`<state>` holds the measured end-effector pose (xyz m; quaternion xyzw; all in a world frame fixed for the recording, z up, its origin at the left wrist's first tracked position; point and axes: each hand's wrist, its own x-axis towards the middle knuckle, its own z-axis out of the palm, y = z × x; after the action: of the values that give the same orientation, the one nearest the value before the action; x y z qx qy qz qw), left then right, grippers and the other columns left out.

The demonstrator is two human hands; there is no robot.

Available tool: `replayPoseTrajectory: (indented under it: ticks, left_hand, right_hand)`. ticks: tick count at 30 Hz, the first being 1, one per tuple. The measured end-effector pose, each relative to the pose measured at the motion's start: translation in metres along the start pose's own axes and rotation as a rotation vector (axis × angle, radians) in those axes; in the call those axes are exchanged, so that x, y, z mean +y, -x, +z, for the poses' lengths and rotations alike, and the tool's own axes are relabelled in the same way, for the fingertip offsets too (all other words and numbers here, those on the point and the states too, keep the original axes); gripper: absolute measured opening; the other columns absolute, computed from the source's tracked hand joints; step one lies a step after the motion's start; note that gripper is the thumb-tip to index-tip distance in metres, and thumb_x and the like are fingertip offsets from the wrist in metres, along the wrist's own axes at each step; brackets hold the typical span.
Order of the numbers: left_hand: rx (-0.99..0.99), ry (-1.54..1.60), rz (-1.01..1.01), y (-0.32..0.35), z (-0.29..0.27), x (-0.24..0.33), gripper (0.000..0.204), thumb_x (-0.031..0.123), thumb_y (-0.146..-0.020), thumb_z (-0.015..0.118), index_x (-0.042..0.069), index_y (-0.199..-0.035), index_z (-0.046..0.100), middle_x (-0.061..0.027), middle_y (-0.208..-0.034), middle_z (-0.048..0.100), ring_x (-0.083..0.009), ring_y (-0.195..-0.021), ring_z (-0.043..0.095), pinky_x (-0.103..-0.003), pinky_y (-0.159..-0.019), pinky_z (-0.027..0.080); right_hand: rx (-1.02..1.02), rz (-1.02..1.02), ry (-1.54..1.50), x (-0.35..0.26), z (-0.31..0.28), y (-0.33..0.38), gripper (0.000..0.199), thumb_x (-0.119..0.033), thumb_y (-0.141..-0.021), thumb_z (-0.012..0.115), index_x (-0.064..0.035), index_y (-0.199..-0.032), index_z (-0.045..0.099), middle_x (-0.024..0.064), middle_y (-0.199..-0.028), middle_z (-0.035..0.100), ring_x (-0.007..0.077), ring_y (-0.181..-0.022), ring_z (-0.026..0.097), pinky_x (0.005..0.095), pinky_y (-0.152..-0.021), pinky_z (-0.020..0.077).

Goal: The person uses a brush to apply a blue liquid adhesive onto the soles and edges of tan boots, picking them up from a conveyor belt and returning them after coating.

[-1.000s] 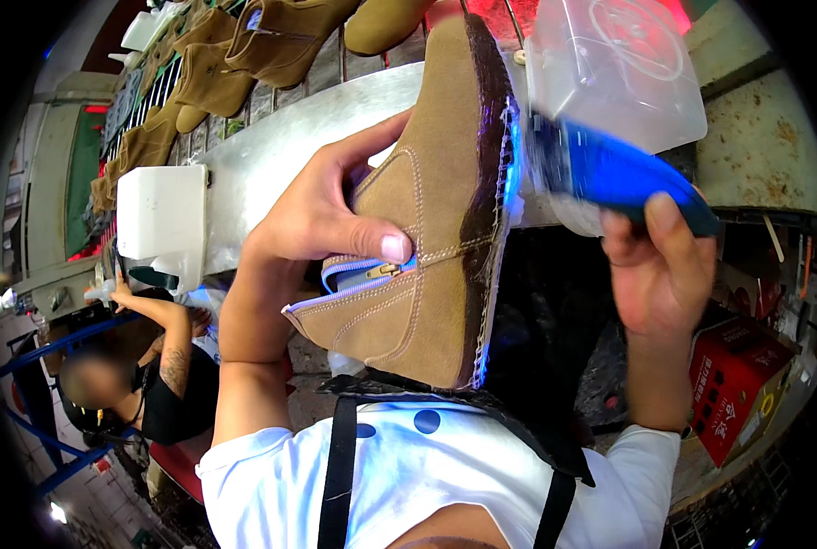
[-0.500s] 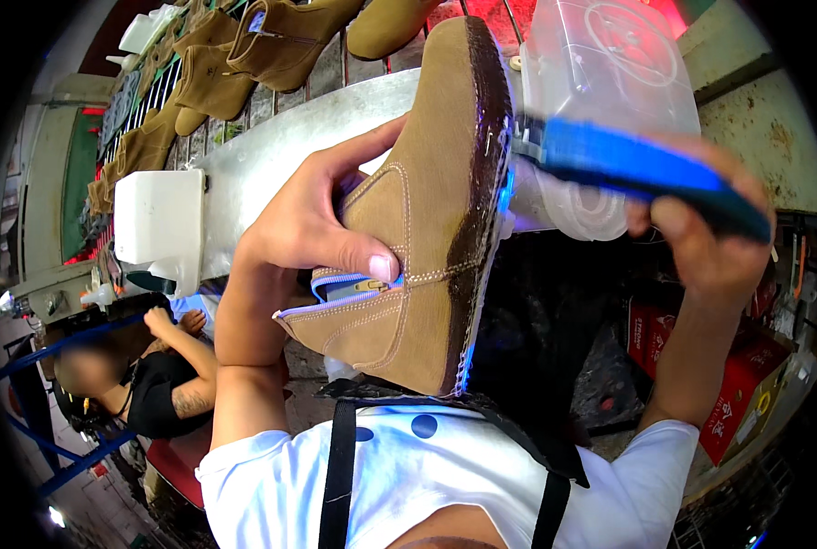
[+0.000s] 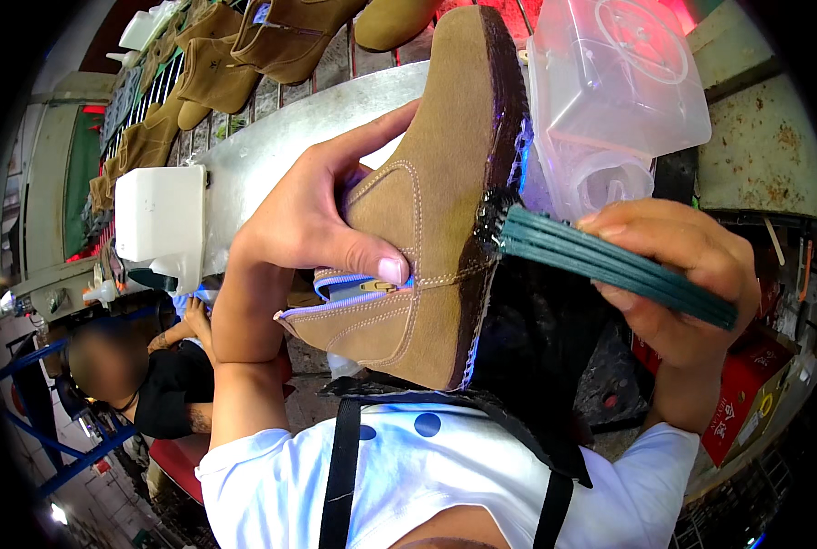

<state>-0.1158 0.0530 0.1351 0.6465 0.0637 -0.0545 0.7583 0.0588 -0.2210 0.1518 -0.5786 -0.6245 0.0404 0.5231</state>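
A tan ankle boot [image 3: 445, 201] with pale stitching and a side zip is held up on its side, its toe pointing away from me. My left hand [image 3: 321, 206] grips the boot at its opening, thumb pressed near the zip. Along the boot's lower edge runs a dark, wet-looking band [image 3: 463, 316]. My right hand [image 3: 678, 270] is closed round the dark green ribbed handle of a brush [image 3: 600, 256]. Its black-coated bristles touch the band about midway along the right side of the boot.
More tan boots [image 3: 289, 37] stand on a rack at the far left. Behind my boot lies a metal surface [image 3: 271, 156] with a white container [image 3: 159, 218] on it. Translucent plastic containers [image 3: 619, 82] are at the far right. A person [image 3: 166, 384] sits at left; a red box [image 3: 742, 393] is at right.
The brush has come down along the boot's edge and turned, its handle now sloping toward me. The boot has shifted slightly right. The seated person has moved their arms and head.
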Motion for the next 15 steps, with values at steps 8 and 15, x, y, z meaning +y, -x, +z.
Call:
replayPoseTrajectory:
  ticks: [8,15]
  left_hand:
    - [0.006,-0.027,0.006,-0.003,-0.002,-0.001,0.116,0.011,-0.063,0.097,-0.008,-0.156,0.029,-0.0188,-0.128,0.065,-0.0219,-0.112,0.067,-0.034,-0.099,0.052]
    - [0.011,0.046,0.021,-0.003,-0.007,-0.007,0.113,0.017,-0.065,0.096,-0.010,-0.154,0.032,-0.0186,-0.136,0.060,-0.0226,-0.121,0.062,-0.034,-0.106,0.047]
  right_hand:
    - [-0.015,0.068,-0.034,-0.009,0.010,0.005,0.026,-0.013,-0.084,0.078,0.0038,-0.101,0.067,0.0215,-0.088,0.074,0.0334,-0.078,0.075,0.0398,-0.071,0.0620]
    - [-0.056,0.014,-0.120,0.004,0.008,0.007,0.028,-0.015,-0.085,0.079,0.0044,-0.101,0.068,0.0234,-0.091,0.074,0.0334,-0.077,0.075,0.0390,-0.071,0.0621]
